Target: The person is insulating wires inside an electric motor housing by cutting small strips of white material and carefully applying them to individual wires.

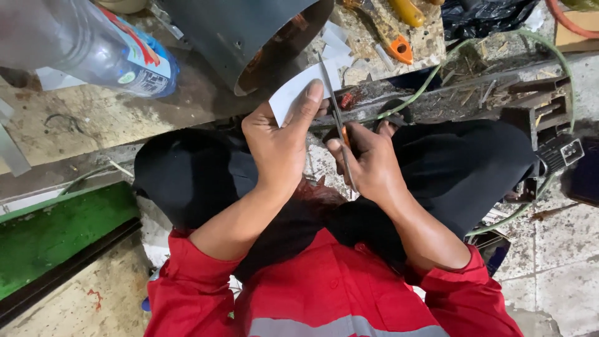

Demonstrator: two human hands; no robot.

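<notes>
My left hand (277, 146) pinched a white sheet (304, 90) at the tabletop's (93, 115) near edge, thumb pressed flat on it. My right hand's (368, 165) fingers were closed around scissors (336, 115), blades beside the sheet. A clear bottle (81, 43) with a blue-and-red label lay at the far left, cut off by the frame.

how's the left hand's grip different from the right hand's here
The left hand pinches a white sheet flat, thumb stretched along its top; the right hand is curled around scissors, fingers bent through the handles. The left hand reaches further forward, toward the dark metal cylinder; the right hand sits closer to the body. Both are bare, held above the lap, and meet at the sheet.
</notes>
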